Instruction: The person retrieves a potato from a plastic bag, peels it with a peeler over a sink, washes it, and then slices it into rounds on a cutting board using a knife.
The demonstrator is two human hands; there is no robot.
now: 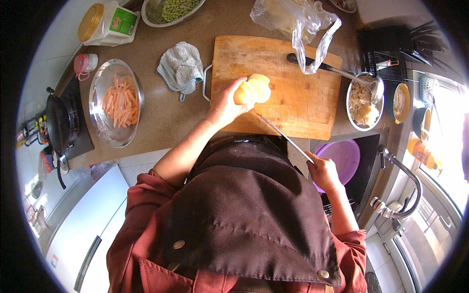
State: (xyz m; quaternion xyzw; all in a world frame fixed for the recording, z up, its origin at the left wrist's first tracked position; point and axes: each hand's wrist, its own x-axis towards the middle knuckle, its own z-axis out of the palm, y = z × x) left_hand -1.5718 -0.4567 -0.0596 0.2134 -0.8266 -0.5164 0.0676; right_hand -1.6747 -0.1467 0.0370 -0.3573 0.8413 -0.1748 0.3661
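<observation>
My left hand [228,106] is closed around a pale yellow peeled vegetable, perhaps potato [243,93], over the left part of a wooden cutting board [300,106]. Pale yellow slices [259,88] lie against its far side. In my right hand [323,170], at the right near the sink, is a knife [284,134], seen nearly edge-on, its tip close to the board's near edge. A ladle [376,89] reaches from the board to a metal bowl of pale shreds [361,104]. A plastic bag [307,25] overlaps the board's far edge.
Left of the board lie a grey cloth mitt [181,66] and a steel bowl [96,110] with orange strips. A metal bowl of green beans [148,18] stands behind. A purple basin [350,157] sits in the sink beside a curved faucet [417,190]. A wok [55,121] is far left.
</observation>
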